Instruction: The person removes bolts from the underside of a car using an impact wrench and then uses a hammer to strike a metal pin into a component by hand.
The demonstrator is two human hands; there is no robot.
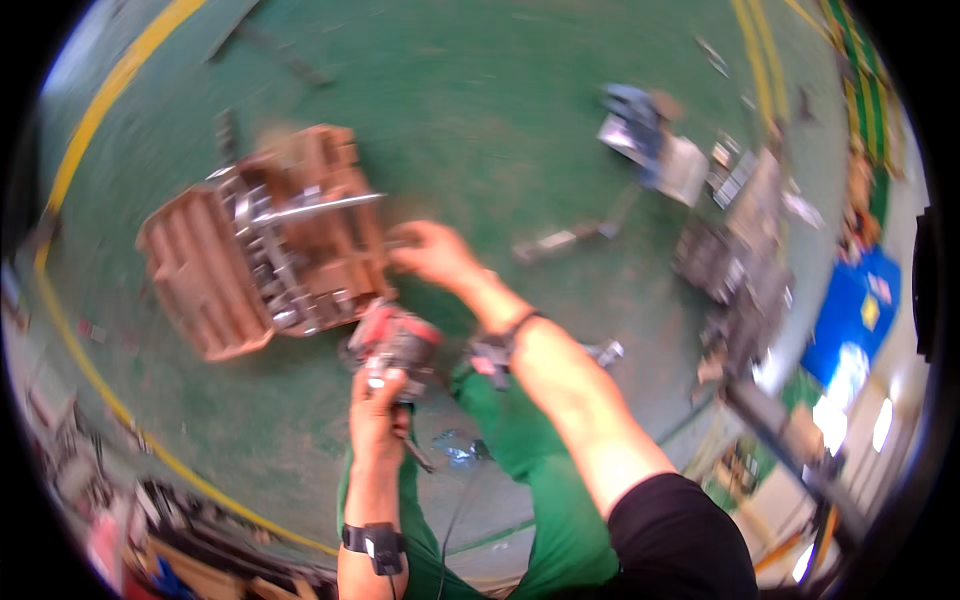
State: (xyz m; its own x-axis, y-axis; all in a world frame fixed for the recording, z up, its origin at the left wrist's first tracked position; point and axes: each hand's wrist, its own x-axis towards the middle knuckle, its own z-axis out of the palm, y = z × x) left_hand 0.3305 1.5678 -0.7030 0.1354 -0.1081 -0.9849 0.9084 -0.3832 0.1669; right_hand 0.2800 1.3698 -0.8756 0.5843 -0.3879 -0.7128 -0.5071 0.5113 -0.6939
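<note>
My left hand [378, 410] is closed around a red and dark handheld power tool [397, 335], its body held up by the near right corner of a rust-orange ribbed metal casting [205, 275]. Shiny metal shafts and fittings [275, 260] run across the middle of the casting. A long bright rod [325, 207] lies over it, one end reaching past its right side. Beside that right edge is my right hand [435, 255], fingers curled in a pinch. Motion blur hides what is between them, and whether they touch the casting.
A long tool [560, 243] lies on the green floor to the right. Beyond it are a blue cloth or bag [632, 125], a white box [683, 170] and dark metal parts [725, 265]. A blue bin [850, 315] stands far right; clutter lines the lower left.
</note>
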